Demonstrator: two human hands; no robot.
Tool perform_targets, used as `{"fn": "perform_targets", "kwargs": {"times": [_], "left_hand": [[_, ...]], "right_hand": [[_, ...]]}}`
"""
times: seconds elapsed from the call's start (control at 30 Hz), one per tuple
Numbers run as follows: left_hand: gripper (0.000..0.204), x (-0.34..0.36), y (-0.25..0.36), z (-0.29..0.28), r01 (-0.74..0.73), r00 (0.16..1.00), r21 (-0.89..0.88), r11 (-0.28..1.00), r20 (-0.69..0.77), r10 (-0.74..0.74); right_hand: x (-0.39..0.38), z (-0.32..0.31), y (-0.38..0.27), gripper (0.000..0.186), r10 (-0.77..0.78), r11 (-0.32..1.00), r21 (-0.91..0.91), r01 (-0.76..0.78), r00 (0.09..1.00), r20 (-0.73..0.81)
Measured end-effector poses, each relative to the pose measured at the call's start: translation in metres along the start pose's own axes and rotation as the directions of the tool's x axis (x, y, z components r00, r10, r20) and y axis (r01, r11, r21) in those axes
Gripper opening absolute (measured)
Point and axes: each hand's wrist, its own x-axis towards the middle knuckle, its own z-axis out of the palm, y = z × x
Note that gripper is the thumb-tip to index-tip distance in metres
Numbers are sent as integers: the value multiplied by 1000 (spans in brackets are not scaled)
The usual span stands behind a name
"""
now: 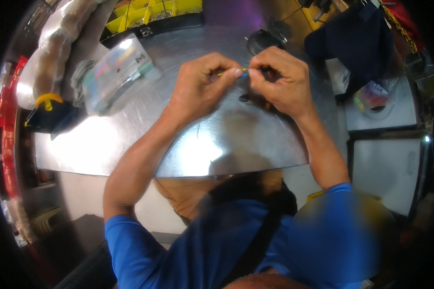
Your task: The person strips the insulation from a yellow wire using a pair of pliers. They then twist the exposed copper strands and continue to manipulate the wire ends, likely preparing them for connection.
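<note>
Both hands meet above the far part of a shiny metal tabletop. Between their fingertips is a thin yellow-and-blue wire-like piece, too small to make out fully. My left hand pinches its left end between thumb and forefinger. From the other side my right hand grips it, thumb and fingers pressed together and the other fingers curled. Just below the right hand, a small dark object lies on the metal, partly covered. Beyond that hand sits a black rounded object, its kind unclear.
A clear plastic case with colourful contents lies left on the table. Behind it stands a black organizer with yellow compartments. Dark cloth hangs at the right, near a clear-wrapped roll. Plastic-wrapped goods stand far left.
</note>
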Motion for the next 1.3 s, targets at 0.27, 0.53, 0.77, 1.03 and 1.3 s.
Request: {"fn": "perform_targets", "kwargs": {"times": [0.27,0.53,0.77,1.03,1.3], "left_hand": [[21,0,-8,5,24,999,-65,998,-24,-26],[23,0,-7,4,5,1000,-8,1000,-22,-6],[31,0,-4,2,26,1000,36,999,16,-26],[38,-1,3,1,68,997,46,997,34,-69],[31,-1,1,0,-18,1000,-11,1000,4,18]], "right_hand": [[0,-3,-2,7,-6,1000,-16,6,1000,21],[0,-1,2,6,-42,999,-15,42,999,17],[0,1,1,6,-49,999,-11,49,999,18],[0,2,0,7,-76,997,-3,76,997,6],[2,0,0,7,-41,999,23,41,999,3]]}}
